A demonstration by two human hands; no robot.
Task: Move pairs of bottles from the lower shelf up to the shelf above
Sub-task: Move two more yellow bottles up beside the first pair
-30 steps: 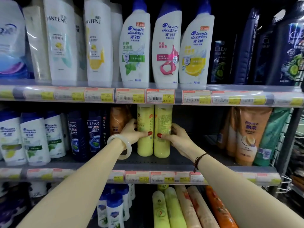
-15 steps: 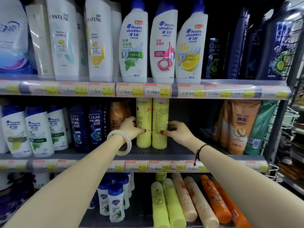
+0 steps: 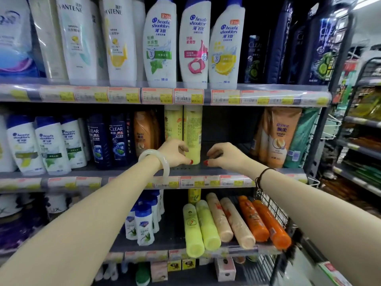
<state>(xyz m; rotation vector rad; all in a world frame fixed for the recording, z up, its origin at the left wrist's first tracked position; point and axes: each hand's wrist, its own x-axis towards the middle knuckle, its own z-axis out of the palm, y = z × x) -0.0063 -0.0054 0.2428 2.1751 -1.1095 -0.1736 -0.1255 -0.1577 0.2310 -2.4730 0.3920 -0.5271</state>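
Head view: my left hand [image 3: 175,151] is up at the middle shelf [image 3: 226,172], its fingers curled in front of the lower part of the first yellow bottle [image 3: 173,122]. My thumb tip sits at the base of the second yellow bottle [image 3: 192,131]. I cannot tell whether this hand truly grips either bottle or only lies against them. Both yellow bottles stand upright, side by side and touching, well back on the middle shelf, with their tops hidden behind the price strip of the shelf above.

My right hand [image 3: 224,155] hovers just beside the second yellow bottle, with a small gap between my thumb and the bottle. Its fingers are loosely curled and hold nothing. A pale bangle [image 3: 155,162] circles my left wrist and a dark cord bracelet [image 3: 261,176] my right.

On the lower shelf [image 3: 171,234] more bottles lie on their sides in pairs: two yellow-green bottles [image 3: 201,228], two beige bottles [image 3: 228,219] and two orange bottles [image 3: 263,221]. To the left of my hands stand dark blue Clear bottles [image 3: 117,139], and on the top shelf white Head & Shoulders bottles [image 3: 159,42]
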